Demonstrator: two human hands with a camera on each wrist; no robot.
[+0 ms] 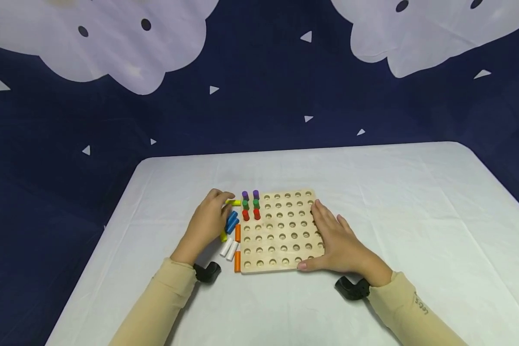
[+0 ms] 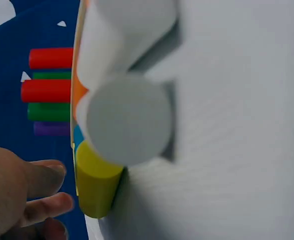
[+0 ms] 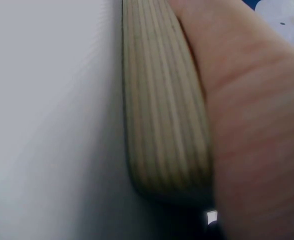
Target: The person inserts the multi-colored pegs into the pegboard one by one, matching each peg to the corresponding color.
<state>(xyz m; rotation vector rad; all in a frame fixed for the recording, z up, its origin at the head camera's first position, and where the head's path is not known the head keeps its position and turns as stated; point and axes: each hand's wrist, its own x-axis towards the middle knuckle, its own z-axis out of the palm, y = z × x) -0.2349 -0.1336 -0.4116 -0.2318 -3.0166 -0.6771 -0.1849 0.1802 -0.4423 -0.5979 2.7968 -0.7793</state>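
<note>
Starting at the near side, find the board (image 1: 287, 230) lying flat, with the right hand (image 1: 341, 245) laid along its right edge, fingers straight and parted, thumb over the near edge. Judge it stiff and fairly light, of layered wood; best steadied by the edges, clear of the holes. Along the board's left edge, see two orange pegs (image 1: 237, 262) lying lengthwise, with two white pegs (image 1: 226, 247) aslant just beside. Further back, left of the board's middle, see a near yellow peg (image 1: 223, 237) and loose blue pegs (image 1: 232, 225). Expect light, hard, smooth pegs, apt to roll and slip a little, unlikely to break; pinch round the middle, or nearer one end. Left of the board's far part, find the left hand (image 1: 205, 223) with fingers bent, tips at a far yellow peg (image 1: 235, 203); cannot tell whether pinching or merely touching. In the board's far left holes, note two red pegs (image 1: 245, 216), two green pegs (image 1: 245, 205) and two purple pegs (image 1: 245, 195), upright; best gripped by the tops. Beyond the board, see white tablecloth (image 1: 398, 192), then dark blue backdrop (image 1: 259, 120).
</note>
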